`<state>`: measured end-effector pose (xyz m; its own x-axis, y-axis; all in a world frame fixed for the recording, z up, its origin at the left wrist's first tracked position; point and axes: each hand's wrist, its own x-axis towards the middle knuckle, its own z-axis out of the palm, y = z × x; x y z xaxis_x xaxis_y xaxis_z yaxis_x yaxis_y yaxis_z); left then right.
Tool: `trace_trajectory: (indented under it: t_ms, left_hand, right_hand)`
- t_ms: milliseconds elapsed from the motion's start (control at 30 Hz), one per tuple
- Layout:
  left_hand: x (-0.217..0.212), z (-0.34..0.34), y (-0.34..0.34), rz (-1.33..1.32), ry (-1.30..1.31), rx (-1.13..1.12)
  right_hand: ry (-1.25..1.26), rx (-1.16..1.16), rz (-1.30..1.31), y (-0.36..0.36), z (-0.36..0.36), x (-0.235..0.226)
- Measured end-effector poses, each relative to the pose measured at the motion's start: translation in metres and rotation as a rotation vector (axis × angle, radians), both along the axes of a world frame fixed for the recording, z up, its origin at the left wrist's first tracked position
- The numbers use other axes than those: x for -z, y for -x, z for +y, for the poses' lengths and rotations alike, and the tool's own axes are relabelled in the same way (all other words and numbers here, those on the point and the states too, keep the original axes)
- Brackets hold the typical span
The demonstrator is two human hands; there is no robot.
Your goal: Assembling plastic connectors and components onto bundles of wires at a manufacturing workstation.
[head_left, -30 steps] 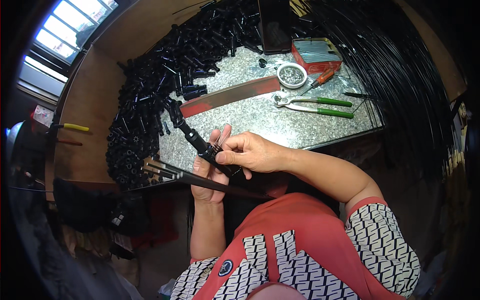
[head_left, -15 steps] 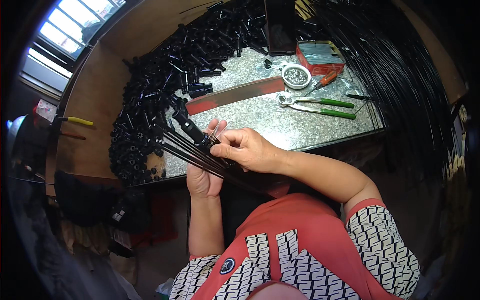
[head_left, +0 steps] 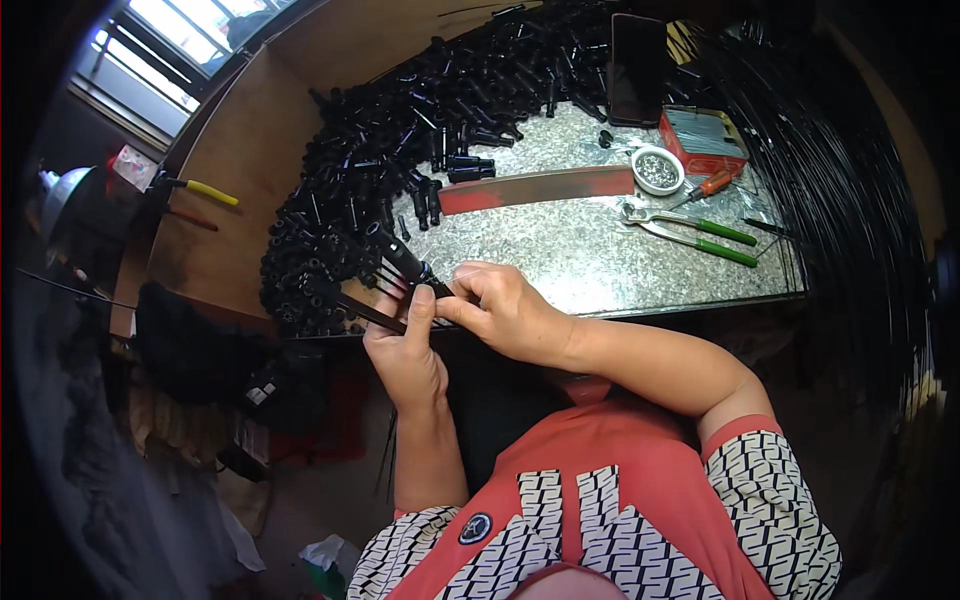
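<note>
A black plastic tube fitting [head_left: 398, 255] points up and to the left in front of me, over the near edge of the table. My left hand [head_left: 412, 360] is closed round its lower part, with the thumb on top. Several thin black rods [head_left: 352, 306] also lie in that grip and stick out to the left. Close beside it, my right hand [head_left: 515, 318] pinches with thumb and forefinger at the fitting's lower end. Whatever sits between those right fingertips is too small and dark to make out.
Black plastic fittings [head_left: 350, 170] heap along the left and back. On the speckled tabletop [head_left: 560, 240] lie a red-and-dark strip [head_left: 540, 188], green-handled pincers [head_left: 700, 232], a screwdriver [head_left: 712, 185], a white bowl [head_left: 658, 188] of metal bits and a red box [head_left: 705, 150]. Long black rods [head_left: 810, 150] fill the right.
My left thumb has come over the front of the fitting. The rods that stretched toward my lap now show mainly to the left. The view has turned, so the table appears further right.
</note>
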<state>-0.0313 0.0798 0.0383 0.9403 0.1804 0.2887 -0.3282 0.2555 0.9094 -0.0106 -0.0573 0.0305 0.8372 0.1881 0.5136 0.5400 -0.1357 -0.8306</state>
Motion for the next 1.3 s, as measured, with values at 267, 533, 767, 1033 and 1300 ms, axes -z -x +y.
trace_trajectory:
  t_ms: [267,533,767,1033,1300]
  left_hand:
    - [-0.009,0.01,-0.003,-0.012,-0.089,0.059]
    - [0.008,0.023,-0.007,-0.015,0.04,0.113]
    - [0.018,0.042,-0.013,0.028,0.079,0.311]
    - [0.008,0.017,-0.012,0.054,0.184,0.264]
    - [0.01,-0.024,-0.001,-0.193,-0.215,-0.177]
  right_hand:
    - [0.067,-0.048,-0.049,0.004,-0.005,0.0]
    - [0.09,-0.328,0.465,-0.003,-0.02,-0.021]
    - [0.083,-0.425,0.596,-0.011,-0.022,-0.019]
    - [0.025,-0.339,0.57,-0.012,-0.021,-0.017]
    - [0.069,0.037,0.043,-0.014,0.012,0.004]
